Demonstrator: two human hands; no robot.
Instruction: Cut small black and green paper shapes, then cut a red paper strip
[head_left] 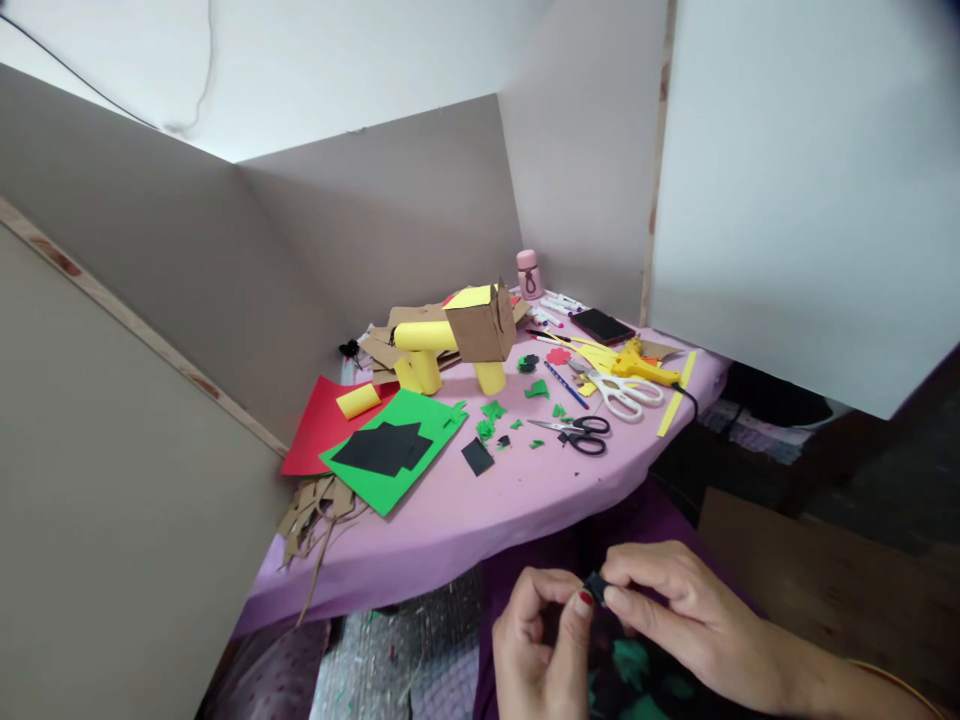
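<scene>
A small piece of black paper is pinched between both hands, held above the lap in front of the table's edge. My left hand grips it from the left with thumb and forefinger. From the right, my right hand pinches the same piece; its exact shape is partly covered by the fingers. Green scraps lie on the lap below. Nearest on the table are black-handled scissors and a small black paper square.
On the pink tablecloth stands a yellow paper and cardboard animal figure. Green sheet, red sheet and cardboard scraps lie left. White scissors, a yellow glue gun, a phone and a pink bottle are right.
</scene>
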